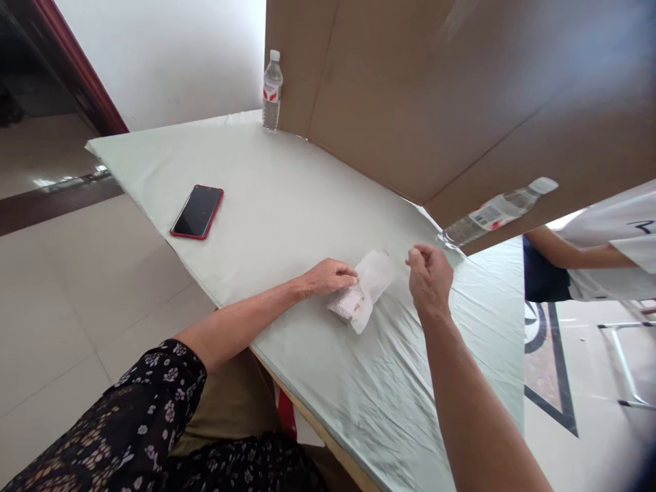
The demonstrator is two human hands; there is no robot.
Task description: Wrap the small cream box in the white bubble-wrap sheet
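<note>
A small white tissue pack (353, 301), soft and crumpled, lies on the cloth-covered table before me. It looks like folded white paper in a thin wrapper, with a loose white sheet spread toward its upper right. My left hand (333, 276) is closed at its upper left edge, the fingertips and thumb pressed together on it. To the right of the pack, my right hand (431, 279) is raised with its fingers curled tightly, apart from the pack. Whatever those fingers may hold is hidden.
A phone in a red case (197, 212) lies to the left. One water bottle (272, 92) stands at the back against a large brown cardboard panel (389, 89); another bottle (492, 215) leans by the panel's right end. A person's arm (579, 247) shows beyond the table (246, 198).
</note>
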